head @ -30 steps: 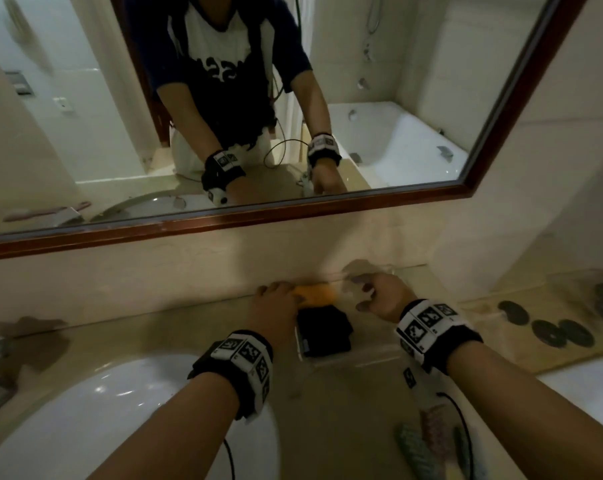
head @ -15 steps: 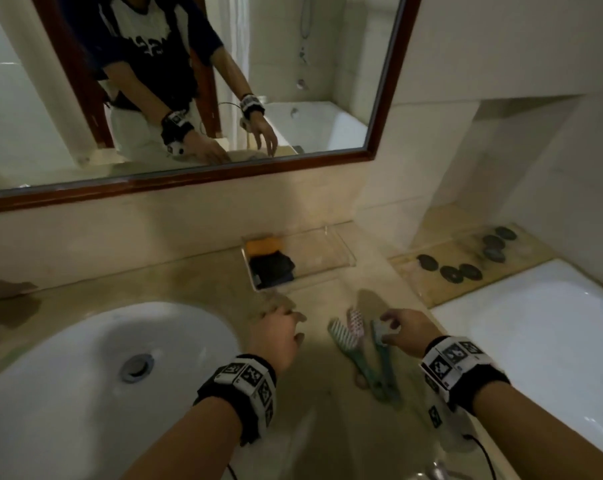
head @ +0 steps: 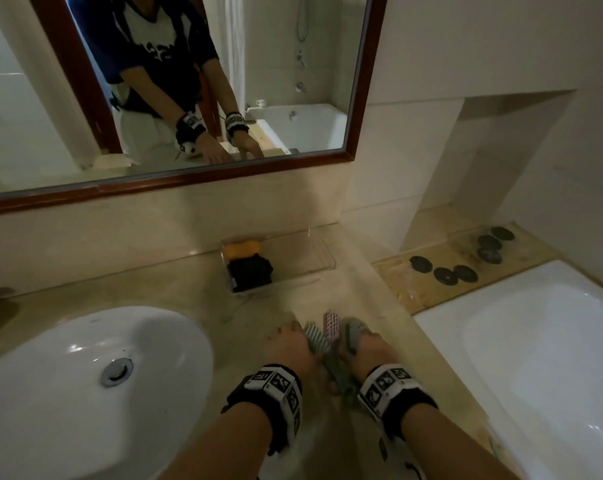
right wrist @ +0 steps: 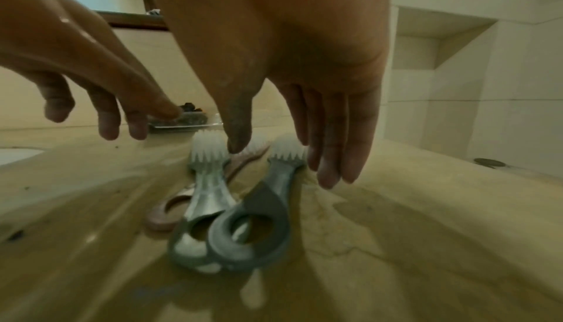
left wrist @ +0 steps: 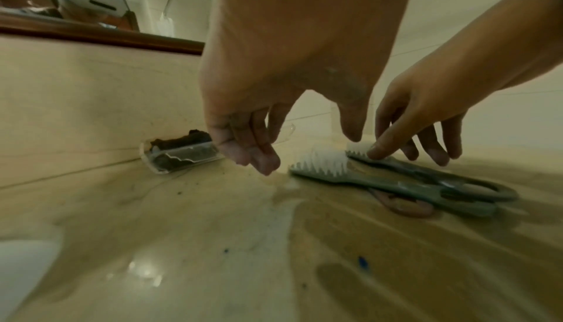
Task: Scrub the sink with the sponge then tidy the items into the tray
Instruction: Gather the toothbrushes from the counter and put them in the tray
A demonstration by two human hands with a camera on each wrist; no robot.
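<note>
- Both hands hang over a small heap of brushes on the beige counter (head: 175, 292), to the right of the white sink (head: 85, 372).
- The left hand (head: 288, 344) hovers just left of the heap; the left wrist view shows its fingers loosely curled and holding nothing, the fingertips just above the counter.
- The right hand (head: 369, 348) is spread, fingers pointing down. Its thumb (right wrist: 237, 129) comes down among the bristle heads, while the other fingers (right wrist: 332, 149) hang to the right of the heap — whether the thumb touches bristles I cannot tell. It grips nothing.
- The heap holds three brushes with loop handles: two grey-green brushes (right wrist: 213, 182) crossing at the loops, and a pink brush (right wrist: 170, 211) lying under them. White bristles point toward the far wall.
- The clear tray (head: 303, 254) stands farther back on the counter, near the wall beneath the mirror (head: 189, 81).
- In the tray's left end lie the orange sponge (head: 242, 249) and, just nearer, a black cloth (head: 249, 273); the right part of the tray is bare.
- On the right, a white bathtub (head: 535, 358), with dark round discs (head: 445, 273) on the ledge behind it.
</note>
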